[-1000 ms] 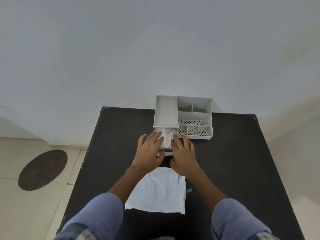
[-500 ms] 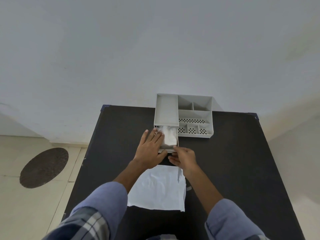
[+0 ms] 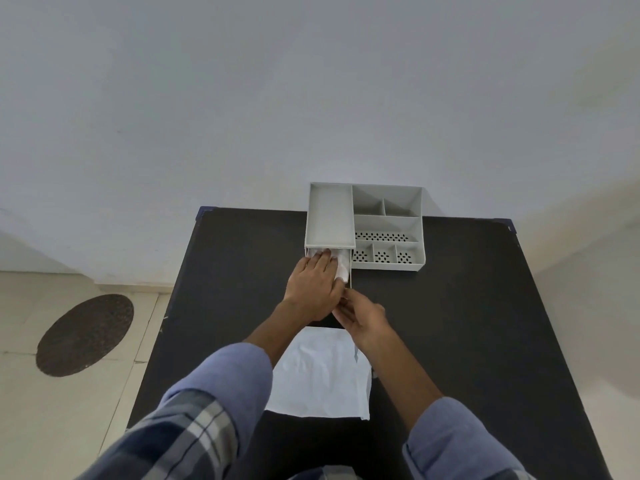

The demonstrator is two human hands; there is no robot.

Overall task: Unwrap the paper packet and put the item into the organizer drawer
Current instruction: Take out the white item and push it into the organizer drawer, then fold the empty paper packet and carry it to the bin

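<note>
Your black table (image 3: 467, 323) fills the frame, with the grey organizer (image 3: 388, 226) at its 12 o'clock edge against the wall. The unfolded wrapping paper (image 3: 322, 375) lies flat at 6 o'clock of your hands, so the unwrapping looks done. The organizer's drawer (image 3: 350, 284) is pulled out toward you, and the white item (image 3: 341, 268) sits inside it. Your left hand (image 3: 313, 289) is spread flat, fingers extended, pressing down on the item and gripping nothing. Your right hand (image 3: 363, 315), at 5 o'clock of the drawer, has its fingers loosely curled at the drawer front; whether it grips the front I cannot tell. The risk, as I judge it: if you push the drawer in while the soft item bulges above the rim, it may catch under the tray above and jam, or pinch your left fingertips.
</note>
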